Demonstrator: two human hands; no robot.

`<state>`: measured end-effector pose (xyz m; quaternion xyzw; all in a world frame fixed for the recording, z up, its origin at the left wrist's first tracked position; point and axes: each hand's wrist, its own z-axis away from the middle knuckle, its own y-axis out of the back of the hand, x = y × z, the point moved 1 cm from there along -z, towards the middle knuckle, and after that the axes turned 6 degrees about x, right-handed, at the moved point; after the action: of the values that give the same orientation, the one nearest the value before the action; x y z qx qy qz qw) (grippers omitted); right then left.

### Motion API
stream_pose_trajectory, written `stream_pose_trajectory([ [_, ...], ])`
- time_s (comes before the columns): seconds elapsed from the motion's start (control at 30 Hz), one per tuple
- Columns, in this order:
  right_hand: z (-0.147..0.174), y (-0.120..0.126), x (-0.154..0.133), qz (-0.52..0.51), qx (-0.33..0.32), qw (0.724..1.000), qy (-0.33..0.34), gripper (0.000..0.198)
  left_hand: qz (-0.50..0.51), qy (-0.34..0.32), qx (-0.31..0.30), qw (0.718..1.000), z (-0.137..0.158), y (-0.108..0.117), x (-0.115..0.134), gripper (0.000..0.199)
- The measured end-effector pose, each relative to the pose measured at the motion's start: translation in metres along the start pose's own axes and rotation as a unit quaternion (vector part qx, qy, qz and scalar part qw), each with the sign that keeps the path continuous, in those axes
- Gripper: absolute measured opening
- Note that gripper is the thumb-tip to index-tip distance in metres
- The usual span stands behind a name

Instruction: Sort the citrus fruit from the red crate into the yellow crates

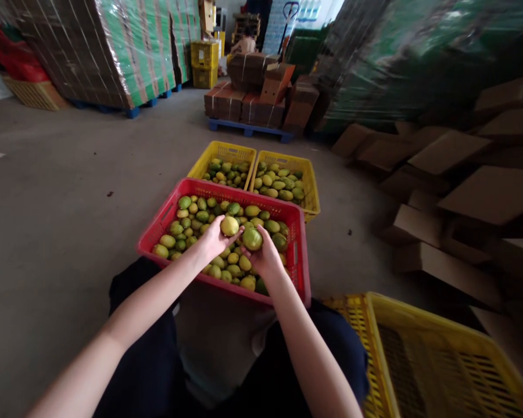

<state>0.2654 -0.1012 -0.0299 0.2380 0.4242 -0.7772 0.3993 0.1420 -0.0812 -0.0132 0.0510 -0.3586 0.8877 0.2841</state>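
Note:
Green and yellow lemons fill a red plastic crate (304,249) in front of my knees. Above the fruit, my left hand (213,237) is closed around a yellow lemon (229,226). Close beside it, my right hand (268,255) grips a greener lemon (252,238), thumb on its right side. Both hands are over the middle of the crate, fingers nearly meeting. Part of the fruit below is covered by my hands and forearms.
Two yellow crates (316,191) holding more lemons stand just beyond the red one. A larger yellow crate (370,348) is by my right knee. Cardboard boxes (440,267) lie heaped at the right. Farther off are a blue pallet (250,129) with cartons and wrapped stacks (135,52).

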Motion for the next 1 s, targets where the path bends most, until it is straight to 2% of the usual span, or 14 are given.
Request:
stream_pose_trajectory([
  [0.1, 0.003, 0.002, -0.003, -0.015, 0.037, 0.997, -0.059, 0.016, 0.006, 0.003, -0.003, 1.000, 0.004, -0.002, -0.004, 0.024],
  [0.13, 0.005, 0.002, -0.005, -0.011, 0.039, 0.997, -0.058, 0.014, 0.010, 0.000, -0.012, 1.000, 0.006, -0.004, -0.005, 0.024],
  [0.27, 0.012, 0.003, -0.013, -0.013, 0.020, 0.999, 0.022, 0.013, 0.027, -0.017, -0.077, 0.997, 0.010, -0.010, -0.007, 0.026],
  [0.37, 0.018, 0.006, -0.020, -0.034, 0.018, 0.997, 0.061, 0.019, 0.016, -0.033, -0.085, 0.996, 0.009, -0.010, -0.006, 0.022],
  [0.5, 0.021, 0.012, -0.023, -0.037, 0.081, 0.996, 0.006, 0.020, -0.014, -0.035, -0.060, 0.997, 0.010, -0.003, -0.007, 0.036],
  [0.57, 0.021, 0.014, -0.021, -0.050, 0.099, 0.993, -0.024, 0.017, -0.014, -0.029, -0.067, 0.997, 0.014, -0.002, -0.007, 0.042],
  [0.63, 0.023, 0.015, -0.018, -0.061, 0.093, 0.993, -0.035, 0.018, -0.008, -0.038, -0.076, 0.996, 0.019, -0.004, -0.008, 0.035],
  [0.73, 0.027, 0.014, -0.017, -0.065, 0.059, 0.995, -0.037, 0.015, 0.001, -0.072, -0.081, 0.994, 0.025, -0.007, -0.008, 0.011],
  [0.8, 0.029, 0.013, -0.019, -0.073, 0.047, 0.996, -0.036, 0.012, 0.008, -0.074, -0.082, 0.994, 0.026, -0.007, -0.009, 0.006],
  [0.9, 0.029, 0.014, -0.021, -0.098, 0.059, 0.992, -0.048, 0.011, 0.013, -0.030, -0.066, 0.997, 0.020, -0.002, -0.013, 0.021],
  [1.0, 0.026, 0.015, -0.018, -0.112, 0.080, 0.987, -0.088, 0.023, 0.023, -0.008, -0.050, 0.998, 0.012, 0.002, -0.019, 0.030],
])
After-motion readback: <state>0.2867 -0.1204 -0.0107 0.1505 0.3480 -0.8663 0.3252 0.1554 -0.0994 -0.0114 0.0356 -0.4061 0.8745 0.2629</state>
